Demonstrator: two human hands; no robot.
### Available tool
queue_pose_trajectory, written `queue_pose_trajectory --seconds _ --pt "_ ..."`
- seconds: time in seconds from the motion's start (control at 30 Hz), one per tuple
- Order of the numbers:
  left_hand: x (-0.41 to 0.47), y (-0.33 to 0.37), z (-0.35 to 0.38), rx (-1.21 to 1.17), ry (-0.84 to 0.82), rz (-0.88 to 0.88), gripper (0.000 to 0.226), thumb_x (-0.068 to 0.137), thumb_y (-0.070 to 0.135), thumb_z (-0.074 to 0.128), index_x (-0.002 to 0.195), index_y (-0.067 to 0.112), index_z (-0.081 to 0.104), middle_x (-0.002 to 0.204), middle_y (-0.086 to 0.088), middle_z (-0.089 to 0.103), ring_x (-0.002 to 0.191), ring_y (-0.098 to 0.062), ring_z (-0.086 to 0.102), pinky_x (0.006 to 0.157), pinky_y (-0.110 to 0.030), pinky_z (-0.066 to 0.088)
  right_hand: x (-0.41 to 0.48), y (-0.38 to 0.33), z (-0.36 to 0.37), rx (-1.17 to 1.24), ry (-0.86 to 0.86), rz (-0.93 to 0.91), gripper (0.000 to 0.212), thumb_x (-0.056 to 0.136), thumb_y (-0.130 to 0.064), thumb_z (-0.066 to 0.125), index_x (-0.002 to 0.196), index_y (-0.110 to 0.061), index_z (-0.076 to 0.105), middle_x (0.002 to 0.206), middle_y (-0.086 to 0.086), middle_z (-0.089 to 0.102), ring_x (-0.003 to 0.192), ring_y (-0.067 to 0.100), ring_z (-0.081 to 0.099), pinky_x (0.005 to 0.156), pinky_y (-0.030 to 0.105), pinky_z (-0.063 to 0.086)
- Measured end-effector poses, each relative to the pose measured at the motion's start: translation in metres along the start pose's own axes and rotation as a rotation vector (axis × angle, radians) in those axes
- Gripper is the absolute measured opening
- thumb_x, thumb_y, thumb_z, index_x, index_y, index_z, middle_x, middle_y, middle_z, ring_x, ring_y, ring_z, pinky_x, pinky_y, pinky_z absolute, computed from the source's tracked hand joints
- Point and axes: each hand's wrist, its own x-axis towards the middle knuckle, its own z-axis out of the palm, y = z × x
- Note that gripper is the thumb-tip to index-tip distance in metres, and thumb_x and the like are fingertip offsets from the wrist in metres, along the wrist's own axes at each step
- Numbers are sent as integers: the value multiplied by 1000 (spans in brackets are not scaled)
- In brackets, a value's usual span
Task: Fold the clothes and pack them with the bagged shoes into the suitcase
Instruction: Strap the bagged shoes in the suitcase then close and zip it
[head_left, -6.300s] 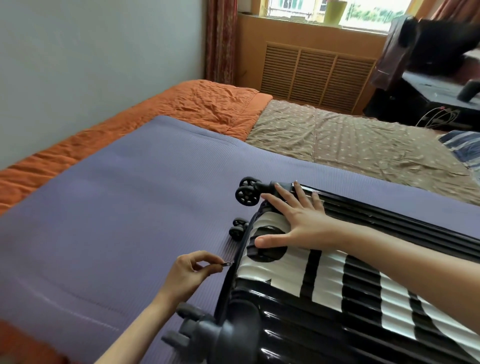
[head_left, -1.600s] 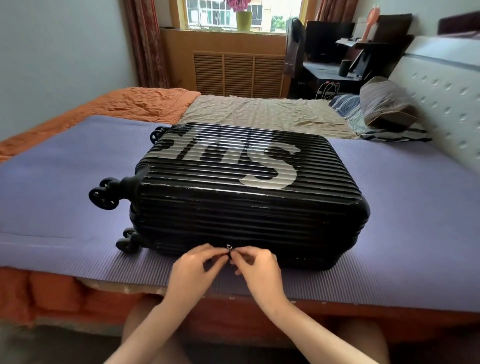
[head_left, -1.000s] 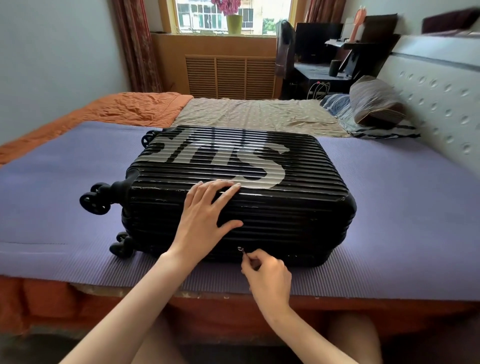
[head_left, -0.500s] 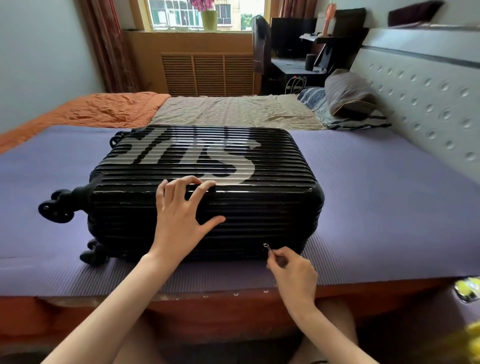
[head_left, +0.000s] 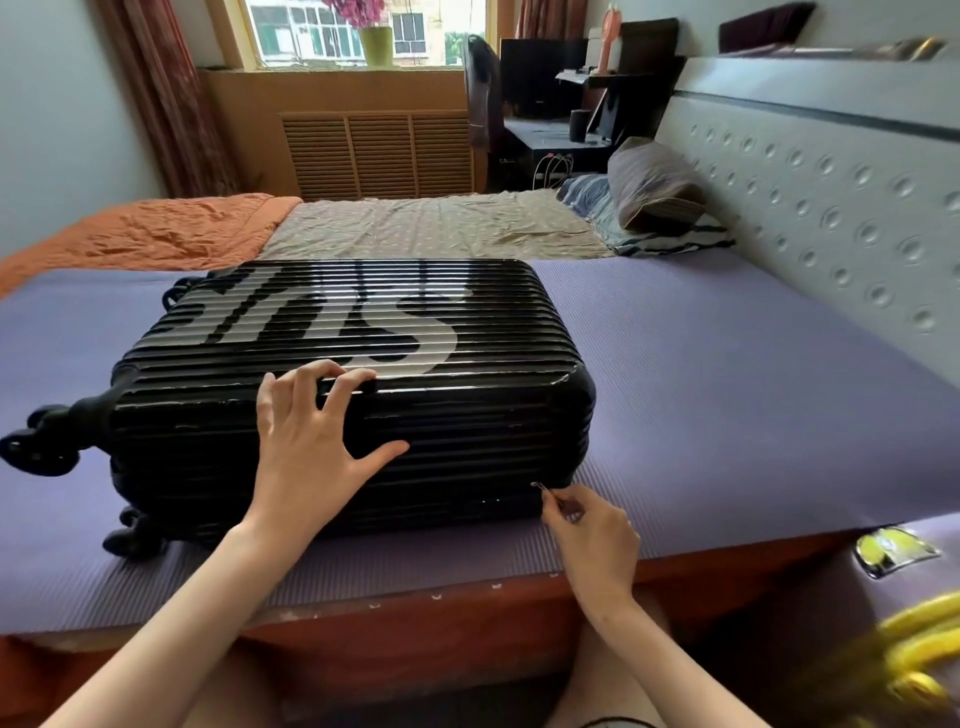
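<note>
The closed shell of the black ribbed suitcase (head_left: 467, 415) hides whatever is inside it, and its zip track is hard to make out against the dark side wall. At the lower right a blurred yellow object (head_left: 919, 639) is cut off by the frame and cannot be identified.

The left hand (head_left: 306, 457) rests on the case's near wall. Its fingers (head_left: 345, 387) are spread, their tips on the top front edge, and the thumb is stretched out to the right. The right hand (head_left: 592, 540) pinches the small metal zipper pull (head_left: 537, 486) between thumb and fingertips at the case's lower right corner.

The suitcase lies flat on a purple mat (head_left: 727, 389) on the bed, near its front edge. Large pale letters show on the lid, and the wheels (head_left: 36, 447) point left.
</note>
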Motion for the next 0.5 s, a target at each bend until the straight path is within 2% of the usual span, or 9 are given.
queue_pose_trajectory --seconds 0.13,0.23,0.33,0.4,0.5 --pt "-1 -1 2 13 4 4 72 63 57 73 122 20 52 122 -10 41 118 -34 35 110 -62 18 5 7 -2 13 31 49 22 88 -41 63 88 -22 73 81 -7 72 79 18 67 67 29 43" --pt "-2 -2 1 19 2 2 77 67 73 60 122 21 51 122 -10 41 117 -33 35 110 -62 19 9 15 -8 12 64 77 21 87 -40 64 84 -21 72 74 -6 71 75 18 68 62 26 37" --pt "-2 -3 0 22 0 9 76 68 74 51 123 21 50 123 -9 40 117 -32 34 110 -61 19 13 20 -11 2 73 53 21 87 -41 65 79 -22 71 64 -9 67 66 15 66 55 24 35" --pt "-1 -2 -1 17 -6 12 76 68 72 59 123 20 49 122 -10 41 117 -33 35 108 -63 21 14 22 -10 41 60 61 23 87 -42 64 76 -23 69 60 -12 64 62 12 65 55 23 41" --pt "-1 -1 -2 31 0 10 72 66 60 65 122 20 50 122 -10 41 116 -34 36 108 -64 21 14 24 -8 114 49 71 24 86 -41 64 75 -20 70 63 -10 67 58 9 64 60 29 51"
